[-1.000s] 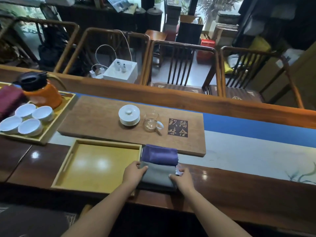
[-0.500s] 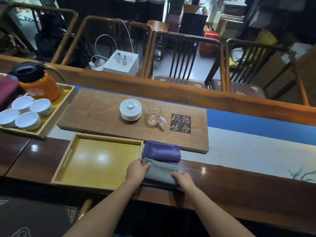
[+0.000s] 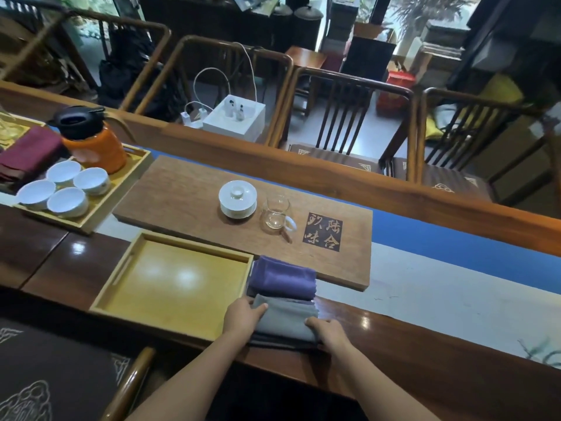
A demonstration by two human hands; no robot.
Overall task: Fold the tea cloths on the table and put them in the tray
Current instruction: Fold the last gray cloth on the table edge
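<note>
A folded grey tea cloth (image 3: 285, 320) lies at the table's near edge, just right of a yellow wooden tray (image 3: 121, 302) with nothing in it. My left hand (image 3: 243, 317) grips the grey cloth's left end, thumb on top. My right hand (image 3: 329, 332) grips its right near corner. A folded purple tea cloth (image 3: 283, 279) lies right behind the grey one, touching the tray's right wall. A darker cloth layer shows under the grey one at the near edge.
A wooden tea board (image 3: 188, 202) behind the cloths carries a white lidded cup (image 3: 237, 198) and a glass pitcher (image 3: 275, 214). At the left a second tray (image 3: 121, 177) holds several white cups, an orange kettle (image 3: 91, 141) and a maroon cloth (image 3: 27, 153). Chairs stand beyond the table.
Both hands have stayed on the grey cloth; the left thumb has slid a little onto its top and the right hand has shifted to the near corner. The camera view has moved slightly.
</note>
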